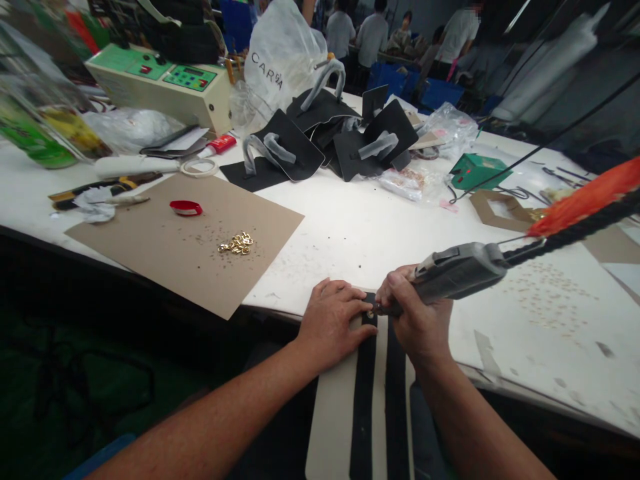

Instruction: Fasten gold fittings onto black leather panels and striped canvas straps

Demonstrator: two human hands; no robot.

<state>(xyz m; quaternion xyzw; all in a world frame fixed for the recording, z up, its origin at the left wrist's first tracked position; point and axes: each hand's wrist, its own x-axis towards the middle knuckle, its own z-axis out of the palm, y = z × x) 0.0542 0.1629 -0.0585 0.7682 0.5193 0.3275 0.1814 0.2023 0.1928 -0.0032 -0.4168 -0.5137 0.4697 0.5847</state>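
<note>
My right hand (417, 320) is wrapped round a grey power screwdriver (457, 270), which hangs at a slant from a black cable with orange wrapping. Its tip points left and down at a small metal fitting (370, 314) on the upper end of a black strip (364, 407). That strip lies on a beige panel (333, 420), beside a second black strip (396, 413). My left hand (333, 320) rests flat on the panel's top end, fingers stretched out, thumb and index finger on either side of the fitting. The panel's lower end reaches toward my lap, past the table edge.
Left on the white table, brown cardboard (240, 280) bears gold metal pieces (237, 244) and a red ring-shaped item (186, 208). Black panels with wrapped handles (295, 140) are heaped behind. A green box (477, 172) and small scattered pieces (547, 297) are on the right. People work in the background.
</note>
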